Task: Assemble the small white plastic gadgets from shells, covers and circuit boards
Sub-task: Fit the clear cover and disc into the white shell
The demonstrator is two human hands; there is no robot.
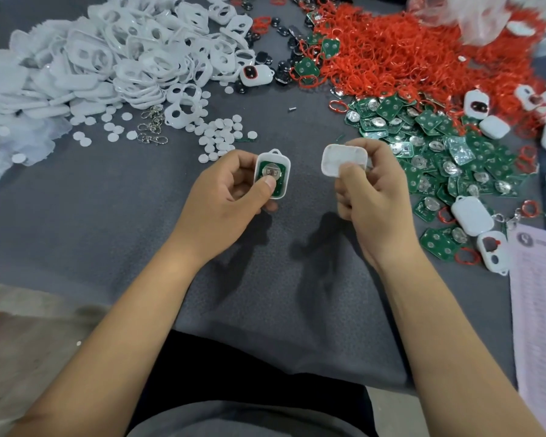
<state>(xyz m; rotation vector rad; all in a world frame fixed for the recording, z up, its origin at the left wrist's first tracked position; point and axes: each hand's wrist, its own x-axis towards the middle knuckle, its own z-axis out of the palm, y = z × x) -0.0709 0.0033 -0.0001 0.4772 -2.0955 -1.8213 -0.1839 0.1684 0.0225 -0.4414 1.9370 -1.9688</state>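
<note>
I'm seeing left hand (230, 187) gripping shell (272, 174), thumb pinning board (270, 176); right hand (369, 190) pinching cover (343, 160). Risk: board shifting, cover snapping on crooked.

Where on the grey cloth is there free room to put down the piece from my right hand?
The grey cloth is bare left of the left hand, below the small white round discs. A smaller bare gap lies between both hands. Right of the right hand it is crowded: green circuit boards, and farther back the red ring pile.
</note>
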